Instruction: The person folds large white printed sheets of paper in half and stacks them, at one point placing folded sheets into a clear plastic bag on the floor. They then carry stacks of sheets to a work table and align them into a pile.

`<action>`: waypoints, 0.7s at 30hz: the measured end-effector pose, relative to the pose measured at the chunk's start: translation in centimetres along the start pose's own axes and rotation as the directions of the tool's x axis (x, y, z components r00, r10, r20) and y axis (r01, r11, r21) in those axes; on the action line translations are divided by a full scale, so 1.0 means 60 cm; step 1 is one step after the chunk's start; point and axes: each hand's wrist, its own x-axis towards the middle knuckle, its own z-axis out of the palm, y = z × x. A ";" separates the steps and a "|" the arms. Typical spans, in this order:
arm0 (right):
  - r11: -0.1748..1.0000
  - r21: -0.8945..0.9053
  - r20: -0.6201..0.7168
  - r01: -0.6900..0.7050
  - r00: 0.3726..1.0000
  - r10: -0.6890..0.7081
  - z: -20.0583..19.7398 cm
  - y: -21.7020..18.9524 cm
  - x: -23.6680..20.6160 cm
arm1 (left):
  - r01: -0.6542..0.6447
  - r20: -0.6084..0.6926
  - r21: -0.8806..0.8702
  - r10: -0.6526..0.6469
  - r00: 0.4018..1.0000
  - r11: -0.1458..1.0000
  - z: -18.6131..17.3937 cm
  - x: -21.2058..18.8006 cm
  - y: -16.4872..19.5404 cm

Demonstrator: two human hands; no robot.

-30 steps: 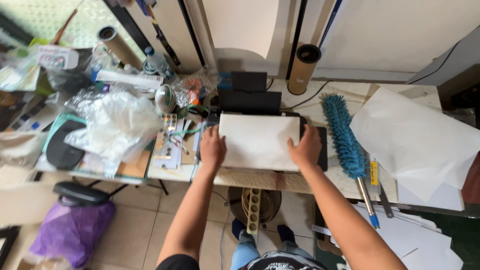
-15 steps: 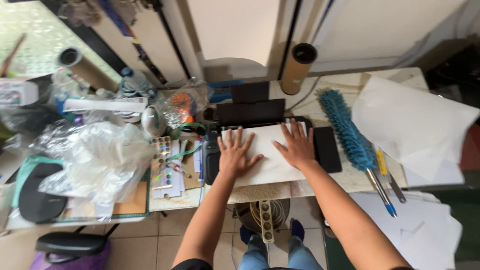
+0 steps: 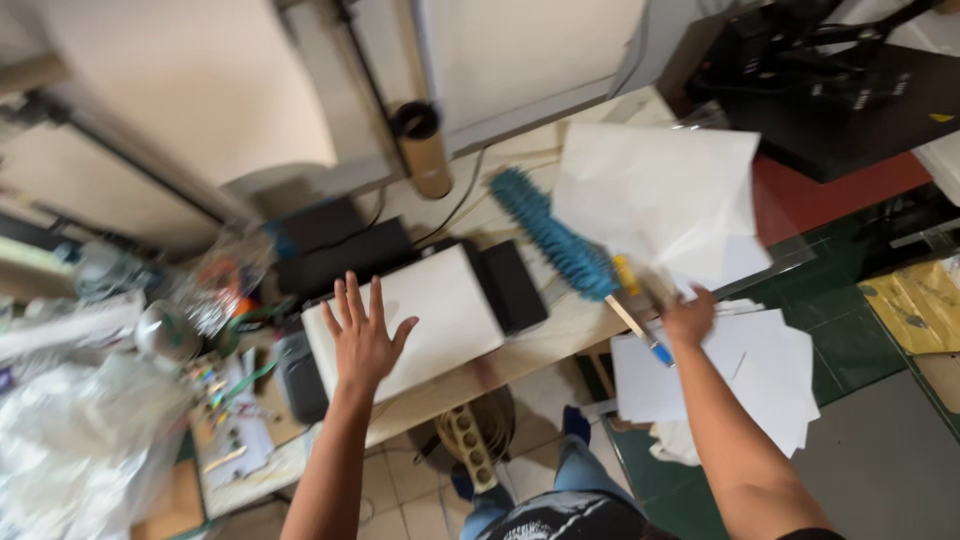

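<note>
**Colours on and around the bench**

The sheet (image 3: 420,325) on the bench (image 3: 560,335) is plain white, on a black pad (image 3: 512,285). The duster (image 3: 555,235) has teal-blue bristles and a yellow band on its handle. The lifted paper (image 3: 665,195) is white. The cardboard tube (image 3: 425,150) is tan. The floor (image 3: 850,345) is dark green.

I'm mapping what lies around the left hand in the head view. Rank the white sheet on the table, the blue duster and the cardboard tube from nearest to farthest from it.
From the left hand:
1. White sheet, directly under the palm and fingers.
2. Cardboard tube, beyond the hand, at the table's back edge.
3. Blue duster, off to the right, toward the other hand.
The tube and duster are fairly close to call.
</note>
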 end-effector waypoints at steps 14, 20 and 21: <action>0.965 -0.082 0.480 -0.250 0.838 0.258 0.040 0.133 0.278 | -0.508 0.356 -0.395 0.637 0.684 0.766 0.212 0.046 0.634; 0.886 0.441 0.350 -0.142 0.937 -0.024 0.032 0.112 0.256 | -0.381 0.294 -0.369 0.495 0.817 0.848 0.238 0.137 0.723; 0.654 0.682 0.458 -0.328 0.888 -0.032 0.023 0.099 0.238 | -0.372 0.208 -0.379 0.470 0.858 0.848 0.234 0.151 0.734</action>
